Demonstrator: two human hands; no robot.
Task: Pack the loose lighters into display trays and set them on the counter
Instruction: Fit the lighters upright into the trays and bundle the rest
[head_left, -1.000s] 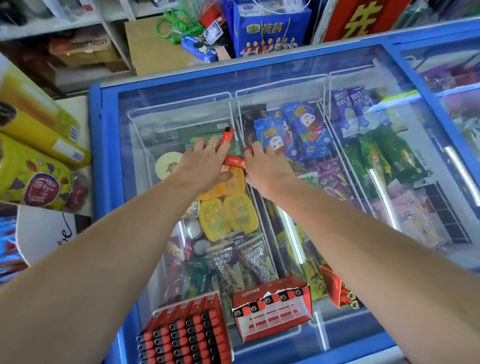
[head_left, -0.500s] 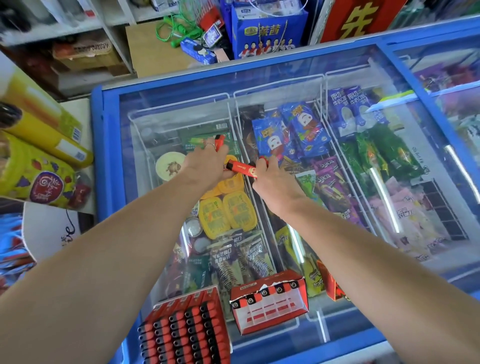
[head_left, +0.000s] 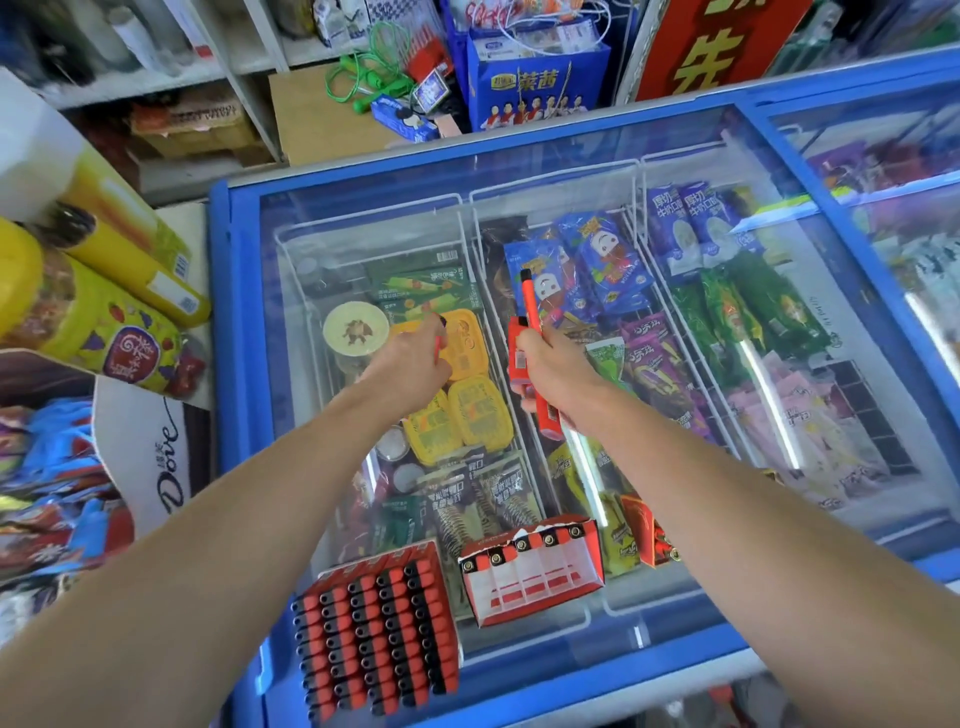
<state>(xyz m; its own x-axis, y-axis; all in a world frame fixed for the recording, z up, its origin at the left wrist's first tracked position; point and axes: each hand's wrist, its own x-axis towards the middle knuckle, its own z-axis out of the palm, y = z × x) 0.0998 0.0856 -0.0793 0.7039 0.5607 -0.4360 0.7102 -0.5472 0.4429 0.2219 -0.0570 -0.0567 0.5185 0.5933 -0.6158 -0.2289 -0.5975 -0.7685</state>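
Observation:
Both hands hover over the glass lid of a blue chest freezer (head_left: 244, 364). My right hand (head_left: 558, 364) grips several red lighters (head_left: 519, 353); one stands up out of the fist and another pokes out below the wrist. My left hand (head_left: 415, 361) is curled round a red lighter (head_left: 438, 345), of which only a sliver and a dark tip show. Near the lid's front edge sits a full display tray of red and black lighters (head_left: 376, 631). Right of it stands a red and white display tray (head_left: 532, 571) with one back row of lighters and bare slots in front.
A third red tray (head_left: 644, 535) lies half hidden under my right forearm. Ice-cream packets fill the wire baskets under the glass. Yellow snack packs (head_left: 93, 322) and a white Dove carton (head_left: 150, 452) crowd the left side. Shelves and a blue box (head_left: 535, 73) stand behind the freezer.
My hands were together over one lighter and have moved apart. The right hand now holds the lighters upright, farther right; the left hand has drawn back to the left.

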